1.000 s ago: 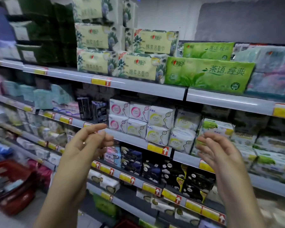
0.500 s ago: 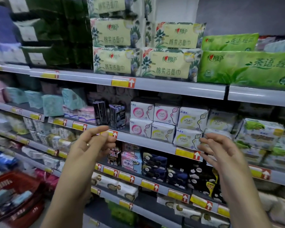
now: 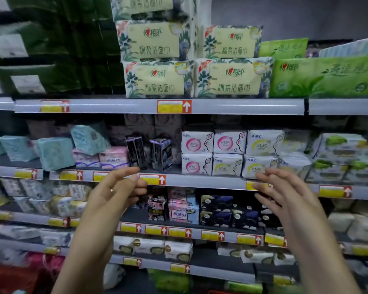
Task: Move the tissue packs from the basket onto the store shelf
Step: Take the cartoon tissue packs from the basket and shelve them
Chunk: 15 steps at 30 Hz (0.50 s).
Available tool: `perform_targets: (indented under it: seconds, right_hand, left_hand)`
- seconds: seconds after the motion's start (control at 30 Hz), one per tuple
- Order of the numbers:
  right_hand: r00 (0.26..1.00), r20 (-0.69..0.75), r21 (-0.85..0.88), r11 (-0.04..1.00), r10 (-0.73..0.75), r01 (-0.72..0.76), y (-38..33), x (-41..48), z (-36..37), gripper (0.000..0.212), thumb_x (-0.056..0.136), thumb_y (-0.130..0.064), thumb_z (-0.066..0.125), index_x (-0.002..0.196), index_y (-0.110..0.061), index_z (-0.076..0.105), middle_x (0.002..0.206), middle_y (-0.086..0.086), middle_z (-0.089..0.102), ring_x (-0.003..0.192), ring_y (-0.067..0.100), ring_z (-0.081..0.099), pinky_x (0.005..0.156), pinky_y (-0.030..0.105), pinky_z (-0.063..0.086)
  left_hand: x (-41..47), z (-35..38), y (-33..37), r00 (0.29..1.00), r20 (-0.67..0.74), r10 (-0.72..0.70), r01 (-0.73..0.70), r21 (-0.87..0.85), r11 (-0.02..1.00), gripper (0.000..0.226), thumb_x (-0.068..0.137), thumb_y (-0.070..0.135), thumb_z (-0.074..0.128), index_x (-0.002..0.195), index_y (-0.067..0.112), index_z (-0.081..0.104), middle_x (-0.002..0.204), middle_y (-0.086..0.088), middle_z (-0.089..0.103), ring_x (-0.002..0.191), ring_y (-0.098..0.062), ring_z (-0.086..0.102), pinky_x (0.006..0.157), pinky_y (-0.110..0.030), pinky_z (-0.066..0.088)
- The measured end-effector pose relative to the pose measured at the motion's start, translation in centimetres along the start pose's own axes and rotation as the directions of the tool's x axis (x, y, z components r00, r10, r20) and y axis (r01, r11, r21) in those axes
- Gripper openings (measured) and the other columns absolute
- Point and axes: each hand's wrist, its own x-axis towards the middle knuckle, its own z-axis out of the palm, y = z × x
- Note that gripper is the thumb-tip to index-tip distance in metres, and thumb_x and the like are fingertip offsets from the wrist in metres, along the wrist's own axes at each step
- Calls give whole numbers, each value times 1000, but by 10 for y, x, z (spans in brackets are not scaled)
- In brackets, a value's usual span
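Left hand (image 3: pixel 115 192) and right hand (image 3: pixel 278 194) are raised empty, fingers loosely spread. The floral tissue packs (image 3: pixel 157 79) sit stacked on the top shelf (image 3: pixel 242 106), far centre. Likely light, soft and film-slick (squeeze gently), so grip both short ends.

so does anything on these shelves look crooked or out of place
Yes: left on the second shelf, the teal packs lie tumbled at odd angles. The two dark boxes beside them lean too. The KMS packs to the right are stacked squarely.
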Motion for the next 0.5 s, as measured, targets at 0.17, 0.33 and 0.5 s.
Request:
perform_targets:
  seconds: [0.17,0.33,0.5]
  right_hand:
    - [999,-22,3,999,40,-40,16,-11,27,27,77,-27,66,100,-14,65,97,4,74,89,19,71,81,31,57]
    - [996,-37,-123,989,80,-84,34,-7,45,13,90,-19,56,99,-17,65,93,-2,74,89,15,70,84,32,54]
    - [985,-71,-143,975,159,-168,60,15,48,11,91,-19,55,98,-17,64,95,2,72,94,20,67,92,38,49]
  left_hand:
    - [13,-32,-5,1000,7,-21,21,-3,1000,16,90,23,54,98,23,68,85,1,74,87,-18,68,83,-32,48]
    - [26,-46,-30,995,-25,-96,96,0,995,16,92,19,53,99,18,67,84,-2,74,82,-17,68,79,-31,49]
    - [44,-44,-57,980,5,-200,200,-10,980,13,90,19,60,100,17,67,85,-5,74,82,-18,66,73,-29,47]
